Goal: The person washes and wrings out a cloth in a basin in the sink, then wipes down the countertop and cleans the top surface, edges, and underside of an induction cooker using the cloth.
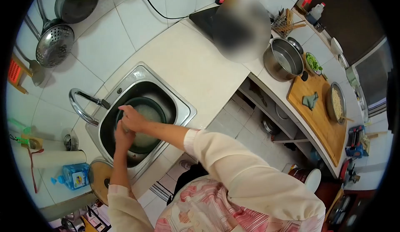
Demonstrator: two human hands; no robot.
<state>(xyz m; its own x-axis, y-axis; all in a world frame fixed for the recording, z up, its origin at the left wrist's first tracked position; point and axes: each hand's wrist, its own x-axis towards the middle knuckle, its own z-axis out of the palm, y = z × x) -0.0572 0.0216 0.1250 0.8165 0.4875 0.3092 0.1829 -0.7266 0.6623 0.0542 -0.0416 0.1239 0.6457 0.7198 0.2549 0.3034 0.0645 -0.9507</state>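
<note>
Both hands are together over a dark green basin [161, 114] in the steel sink [183, 107]. My right hand [134, 118] comes from the right, its fingers bent over the top of my left hand [124, 135]. The left is closed just below it, near the basin's left side. The hands touch, and anything between them is hidden. Pale, cloudy liquid [146, 112] lies in the basin. The curved faucet [77, 105] stands at the sink's left edge.
A steel pot [275, 63] stands at the upper right, near a cutting board [300, 94] with a grey-green cloth [310, 101]. Beyond are a bowl of pale food [336, 102] and greens [312, 62]. A blue bottle [76, 177] and round lid [98, 181] are lower left.
</note>
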